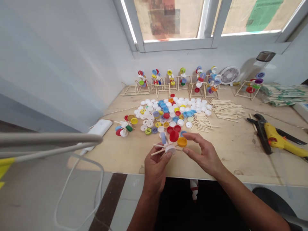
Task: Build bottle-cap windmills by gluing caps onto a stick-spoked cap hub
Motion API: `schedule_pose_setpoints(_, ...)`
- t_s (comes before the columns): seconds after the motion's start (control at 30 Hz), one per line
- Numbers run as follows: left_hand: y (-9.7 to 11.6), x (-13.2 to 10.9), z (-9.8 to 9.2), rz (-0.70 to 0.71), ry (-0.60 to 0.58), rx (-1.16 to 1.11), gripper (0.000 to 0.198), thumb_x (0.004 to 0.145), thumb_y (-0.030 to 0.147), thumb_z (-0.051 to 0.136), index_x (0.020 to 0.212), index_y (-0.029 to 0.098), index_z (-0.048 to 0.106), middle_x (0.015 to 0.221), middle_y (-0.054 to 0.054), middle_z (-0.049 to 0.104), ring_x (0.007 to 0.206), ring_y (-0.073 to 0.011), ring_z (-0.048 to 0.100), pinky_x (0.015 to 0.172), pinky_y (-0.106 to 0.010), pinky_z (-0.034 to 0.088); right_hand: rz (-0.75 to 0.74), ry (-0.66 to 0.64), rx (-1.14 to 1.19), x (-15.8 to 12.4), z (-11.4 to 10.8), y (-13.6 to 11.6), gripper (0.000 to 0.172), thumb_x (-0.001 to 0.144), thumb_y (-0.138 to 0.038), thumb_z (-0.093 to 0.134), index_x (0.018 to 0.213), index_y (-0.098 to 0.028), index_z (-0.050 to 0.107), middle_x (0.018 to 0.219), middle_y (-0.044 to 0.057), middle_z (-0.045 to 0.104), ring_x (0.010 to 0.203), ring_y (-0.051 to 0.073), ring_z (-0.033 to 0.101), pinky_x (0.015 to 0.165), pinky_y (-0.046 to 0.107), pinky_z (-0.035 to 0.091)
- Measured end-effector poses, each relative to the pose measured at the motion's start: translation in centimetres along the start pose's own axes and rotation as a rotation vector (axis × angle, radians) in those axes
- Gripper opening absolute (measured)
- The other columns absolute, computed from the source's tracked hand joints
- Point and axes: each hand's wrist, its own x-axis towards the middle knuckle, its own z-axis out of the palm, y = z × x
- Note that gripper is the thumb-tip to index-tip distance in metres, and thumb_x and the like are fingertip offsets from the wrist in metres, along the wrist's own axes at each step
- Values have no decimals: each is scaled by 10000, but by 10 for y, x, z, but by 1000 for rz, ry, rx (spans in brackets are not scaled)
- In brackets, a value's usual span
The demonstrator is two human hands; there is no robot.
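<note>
My left hand (157, 166) pinches a small wheel of bottle caps and sticks by its white hub cap (170, 149), just above the table's front edge. Around that hub sit a red cap (174, 136) and a pale lilac cap (163, 138), while bare wooden sticks (157, 153) poke out to the left. My right hand (204, 152) has thumb and forefinger at the right edge of an orange bottle cap (182, 142), one above and one below it. Another cap wheel (125, 126) lies on the table to the left.
Loose bottle caps (166, 115) spread over the middle of the wooden table (216, 160). Stick piles (227, 110) lie right of them. Finished-looking wheels on stick frames (170, 80) line the back. A yellow glue gun (279, 136), black-handled cutters (261, 128), a white fan (229, 75) and a power strip (99, 130) stand around.
</note>
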Motion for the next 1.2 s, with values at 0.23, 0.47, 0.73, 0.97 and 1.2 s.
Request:
schedule_pose_setpoints(0.23,1,-3,9,-122,-28,-218,317,623,178,791,906,176,646,841,-7,686,780,-131,645,803,-268,500,123,22,102,-6,5,3,421,764,-448,671,1138,-267,607,1188,53,609,1153,243,524,1017,449,366)
schedule_pose_setpoints(0.47,-8,-10,17,-136,-26,-285,312,631,145,787,912,174,655,874,-27,704,822,-124,646,793,-235,495,140,-51,212,-2,16,-3,310,761,-413,675,990,-206,653,1085,56,648,1042,227,579,962,392,418)
schedule_pose_setpoints(0.73,-8,-14,17,-139,11,-276,339,615,145,797,923,168,659,872,-37,713,840,-133,649,861,-273,476,213,-88,271,-2,16,-3,296,751,-405,692,962,-200,659,1009,46,675,992,212,594,940,380,428)
schedule_pose_setpoints(0.97,-7,-19,16,-148,-11,-260,331,620,182,793,927,180,670,927,-47,716,912,-170,645,895,-311,457,224,-144,397,-5,15,-5,318,755,-406,697,992,-198,652,1040,58,667,989,205,602,938,372,444)
schedule_pose_setpoints(1.2,4,-18,1,-151,-159,-102,320,616,230,793,914,158,697,908,-79,726,966,-241,642,926,-372,445,206,-239,319,-4,3,-6,300,762,-394,696,994,-212,644,1008,39,664,977,199,595,961,376,417)
